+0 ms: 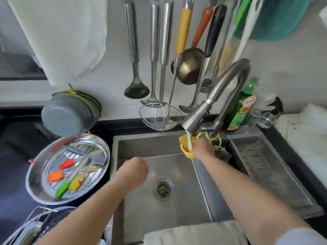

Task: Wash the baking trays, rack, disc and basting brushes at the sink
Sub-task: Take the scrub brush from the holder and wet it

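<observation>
At the lower left corner a wire-framed item [38,225] is cut off by the frame edge and cannot be made out. Above it, the round steel tray [37,175] is seen on the dark counter left of the sink [185,197], carrying the rack [83,157] and the basting brushes [68,179] in red, orange, green and yellow. A grey bowl [66,114] is propped behind it. The left hand [131,172] is held over the basin with fingers curled into a fist, nothing visibly held. A yellow cup [185,146] is gripped by the right hand [203,149] under the faucet [196,114], water running into it; the fingers are hidden behind the hand. Ladles and a wire skimmer [160,115] hang above; a green soap bottle [241,106] stands right, partly hidden by the faucet neck
</observation>
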A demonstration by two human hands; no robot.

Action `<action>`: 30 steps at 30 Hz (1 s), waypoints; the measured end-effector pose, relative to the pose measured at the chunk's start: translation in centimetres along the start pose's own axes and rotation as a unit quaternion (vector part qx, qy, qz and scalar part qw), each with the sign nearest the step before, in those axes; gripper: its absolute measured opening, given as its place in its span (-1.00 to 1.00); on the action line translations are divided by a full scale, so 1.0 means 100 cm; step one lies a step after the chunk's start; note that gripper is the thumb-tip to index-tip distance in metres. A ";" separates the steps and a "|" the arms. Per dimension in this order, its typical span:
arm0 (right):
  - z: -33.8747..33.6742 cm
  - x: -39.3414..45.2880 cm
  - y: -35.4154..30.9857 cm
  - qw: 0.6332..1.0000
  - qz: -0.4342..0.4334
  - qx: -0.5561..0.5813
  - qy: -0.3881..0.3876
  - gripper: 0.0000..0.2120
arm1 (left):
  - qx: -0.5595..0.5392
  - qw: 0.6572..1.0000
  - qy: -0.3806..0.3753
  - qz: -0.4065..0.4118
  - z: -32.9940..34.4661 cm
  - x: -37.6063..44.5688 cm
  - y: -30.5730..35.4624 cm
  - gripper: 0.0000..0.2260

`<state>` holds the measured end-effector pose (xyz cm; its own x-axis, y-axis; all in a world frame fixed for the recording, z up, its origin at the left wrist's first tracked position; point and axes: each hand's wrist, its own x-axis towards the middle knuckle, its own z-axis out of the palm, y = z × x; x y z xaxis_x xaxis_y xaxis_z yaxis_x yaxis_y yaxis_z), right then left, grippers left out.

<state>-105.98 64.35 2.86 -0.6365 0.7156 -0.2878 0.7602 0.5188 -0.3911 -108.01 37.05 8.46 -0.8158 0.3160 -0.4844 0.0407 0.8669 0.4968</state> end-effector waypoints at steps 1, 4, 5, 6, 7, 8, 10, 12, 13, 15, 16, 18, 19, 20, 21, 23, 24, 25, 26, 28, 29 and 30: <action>0.009 0.016 -0.004 1.000 -0.003 -0.018 0.021 -0.73 | -0.001 1.000 0.004 -0.014 0.001 0.010 -0.003 -0.83; 0.045 0.041 -0.010 0.994 -0.013 -0.071 0.078 -0.72 | -0.013 0.999 -0.003 -0.037 0.002 0.030 -0.003 -0.79; 0.054 0.046 -0.010 0.992 -0.014 -0.080 0.099 -0.73 | -0.010 0.999 -0.002 -0.039 0.004 0.034 -0.002 -0.79; 0.061 0.049 -0.008 0.990 -0.016 -0.089 0.112 -0.76 | -0.005 0.999 -0.004 -0.038 0.005 0.036 0.001 -0.80; 0.066 0.051 -0.006 0.987 -0.014 -0.095 0.126 -0.79 | 0.002 1.000 -0.006 -0.029 0.008 0.039 0.003 -0.81; 0.069 0.052 -0.004 0.986 -0.019 -0.090 0.139 -0.81 | 0.010 1.000 -0.012 -0.027 0.008 0.040 0.005 -0.81; 0.067 0.047 -0.001 0.984 -0.051 -0.089 0.147 -0.84 | 0.008 1.000 -0.005 -0.026 0.007 0.034 0.009 -0.79; 0.060 0.031 0.004 0.976 -0.120 -0.095 0.153 -0.88 | -0.012 0.999 0.015 -0.027 0.004 0.019 0.008 -0.78; 0.054 0.018 0.007 0.969 -0.169 -0.095 0.150 -0.91 | -0.023 0.999 0.022 -0.026 0.003 0.006 0.007 -0.79; 0.040 -0.019 0.010 0.941 -0.281 -0.112 0.149 -0.97 | -0.049 0.998 0.031 -0.028 -0.001 -0.027 0.000 -0.79; 0.033 -0.043 0.011 0.926 -0.330 -0.116 0.140 -0.99 | -0.066 0.997 0.034 -0.031 -0.003 -0.047 -0.007 -0.78; 0.016 -0.099 0.009 0.898 -0.415 -0.087 0.120 -0.92 | -0.100 0.993 0.044 -0.037 -0.007 -0.094 -0.022 -0.78; 0.006 -0.131 0.008 0.888 -0.441 -0.069 0.109 -0.91 | -0.116 0.991 0.050 -0.036 -0.009 -0.120 -0.030 -0.80; -0.006 -0.170 0.005 0.884 -0.455 -0.055 0.089 -0.95 | -0.132 0.989 0.055 -0.035 -0.011 -0.149 -0.038 -0.82; -0.017 -0.209 0.001 0.884 -0.460 -0.046 0.069 -0.94 | -0.150 0.986 0.058 -0.037 -0.012 -0.179 -0.045 -0.83; -0.034 -0.286 -0.004 0.895 -0.445 -0.017 0.016 -0.85 | -0.206 0.975 0.072 -0.031 -0.012 -0.234 -0.056 -0.82; -0.040 -0.319 -0.005 0.900 -0.435 0.006 -0.010 -0.84 | -0.248 0.966 0.075 -0.025 -0.012 -0.259 -0.059 -0.82; -0.045 -0.349 -0.007 0.901 -0.431 0.030 -0.035 -0.83 | -0.288 0.954 0.077 -0.022 -0.013 -0.282 -0.058 -0.84; -0.051 -0.376 -0.008 0.900 -0.429 0.044 -0.060 -0.81 | -0.319 0.944 0.082 -0.017 -0.014 -0.300 -0.056 -0.87; -0.064 -0.415 -0.008 0.900 -0.420 0.061 -0.097 -0.76 | -0.351 0.931 0.096 -0.001 -0.013 -0.324 -0.049 -0.90; -0.070 -0.426 -0.006 0.902 -0.412 0.070 -0.107 -0.71 | -0.365 0.926 0.100 0.003 -0.011 -0.332 -0.044 -0.90; -0.075 -0.433 -0.003 0.905 -0.403 0.081 -0.113 -0.67 | -0.385 0.917 0.104 0.007 -0.007 -0.335 -0.039 -0.88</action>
<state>-77.65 36.73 22.02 -0.9998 0.0117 -0.0164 0.0197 0.7415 -0.6707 -81.22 22.81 23.20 -0.9139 0.1745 -0.3665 -0.3029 0.3080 0.9019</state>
